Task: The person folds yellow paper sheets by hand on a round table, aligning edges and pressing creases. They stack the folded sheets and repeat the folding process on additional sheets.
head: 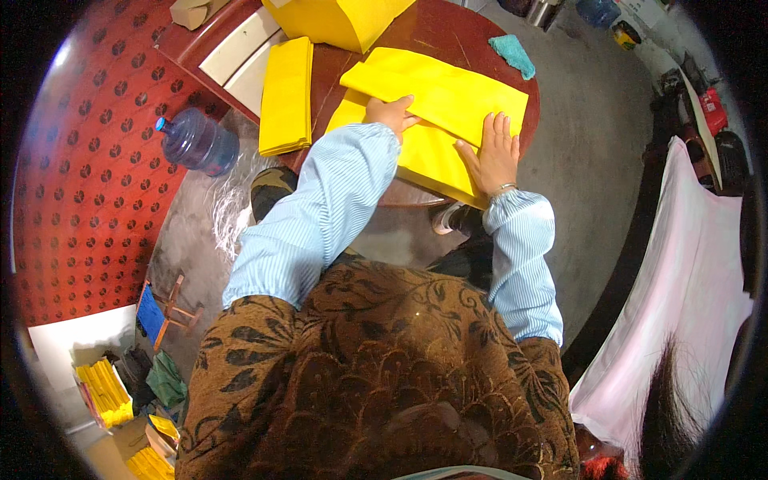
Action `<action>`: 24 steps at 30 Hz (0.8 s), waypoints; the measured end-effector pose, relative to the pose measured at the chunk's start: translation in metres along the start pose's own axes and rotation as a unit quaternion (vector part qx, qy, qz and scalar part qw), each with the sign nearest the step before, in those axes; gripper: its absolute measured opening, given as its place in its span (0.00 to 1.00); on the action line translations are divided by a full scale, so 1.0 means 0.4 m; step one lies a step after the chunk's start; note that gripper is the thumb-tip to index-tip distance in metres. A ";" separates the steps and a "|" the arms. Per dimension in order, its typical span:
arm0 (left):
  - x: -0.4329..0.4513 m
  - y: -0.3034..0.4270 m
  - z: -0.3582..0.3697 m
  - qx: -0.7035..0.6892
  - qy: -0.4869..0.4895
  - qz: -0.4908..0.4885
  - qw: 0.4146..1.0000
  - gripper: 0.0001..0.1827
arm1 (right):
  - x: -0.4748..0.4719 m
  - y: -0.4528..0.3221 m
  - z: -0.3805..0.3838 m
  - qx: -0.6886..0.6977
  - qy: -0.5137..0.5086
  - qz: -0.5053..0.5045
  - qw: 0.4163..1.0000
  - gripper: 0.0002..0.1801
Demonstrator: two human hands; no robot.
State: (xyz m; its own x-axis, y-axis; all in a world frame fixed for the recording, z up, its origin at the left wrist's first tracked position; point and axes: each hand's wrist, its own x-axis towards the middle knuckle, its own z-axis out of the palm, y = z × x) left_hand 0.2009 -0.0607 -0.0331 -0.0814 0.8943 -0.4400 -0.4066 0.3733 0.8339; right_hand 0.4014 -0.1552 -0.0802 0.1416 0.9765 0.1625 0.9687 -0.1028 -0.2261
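A large folded piece of yellow fabric-like sheet [447,90] lies before me on a dark red tabletop [462,33]. Its upper flap is turned over a lower layer, which overhangs the near edge of the table. My left hand [387,117] takes hold of the flap's near edge, thumb on top and fingers lower down, partly hidden. Flat on the right end of the yellow sheet rests my right hand [497,153], fingers spread and holding nothing. To the left of my left hand is a neat stack of folded yellow pieces [285,96].
A bulky yellow item [342,24] stands at the back of the table. A teal cloth [513,55] lies near its right rim. On the left are a water jug [201,143], white strings [228,222] and a blue-seated stool [153,315]. Pink cloth [672,288] hangs at right.
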 end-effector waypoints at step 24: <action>-0.003 0.527 0.015 0.448 -0.585 0.113 0.667 0.22 | 0.248 -0.030 -0.719 0.526 0.010 -0.147 0.838 0.10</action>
State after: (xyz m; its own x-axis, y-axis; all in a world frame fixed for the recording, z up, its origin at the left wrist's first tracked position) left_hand 0.1207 0.0182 0.1454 0.9301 0.3375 -0.1450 0.2448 -0.2754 0.9296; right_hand 0.4627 -0.1115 0.2148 -0.0573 0.9260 0.3732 0.2488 0.3752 -0.8929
